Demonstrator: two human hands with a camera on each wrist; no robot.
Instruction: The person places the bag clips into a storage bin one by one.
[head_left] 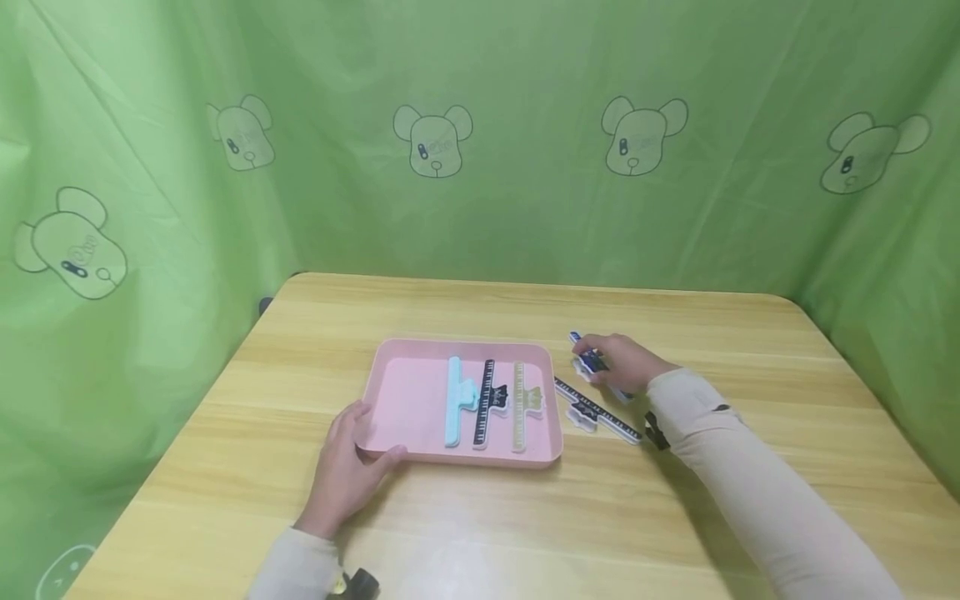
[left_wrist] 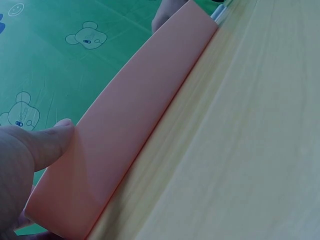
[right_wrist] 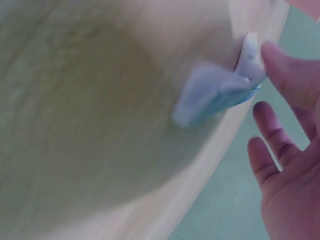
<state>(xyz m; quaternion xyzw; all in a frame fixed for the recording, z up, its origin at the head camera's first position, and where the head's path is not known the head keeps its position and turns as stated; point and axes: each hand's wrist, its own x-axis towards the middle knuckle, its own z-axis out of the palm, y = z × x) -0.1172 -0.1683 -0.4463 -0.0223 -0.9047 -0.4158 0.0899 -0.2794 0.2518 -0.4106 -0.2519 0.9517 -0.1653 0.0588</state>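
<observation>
At the near left corner of a pink tray (head_left: 401,400), my left hand (head_left: 348,467) grips the rim, with the thumb (left_wrist: 52,142) against the outer wall in the left wrist view. Inside the tray stand three clips side by side: light blue (head_left: 453,408), black with a piano-key pattern (head_left: 482,412) and beige (head_left: 519,417). Right of the tray, my right hand (head_left: 626,362) pinches a blue-and-white clip (head_left: 589,362), which looks blurred in the right wrist view (right_wrist: 215,95). Another black piano-key clip (head_left: 607,419) lies slanted on the table, just nearer than that hand.
The wooden table (head_left: 480,533) ends at a far edge in front of a green curtain (head_left: 525,225) printed with bear faces. Curtain also hangs at the left and right. The slanted clip's upper end lies close to the tray's right wall.
</observation>
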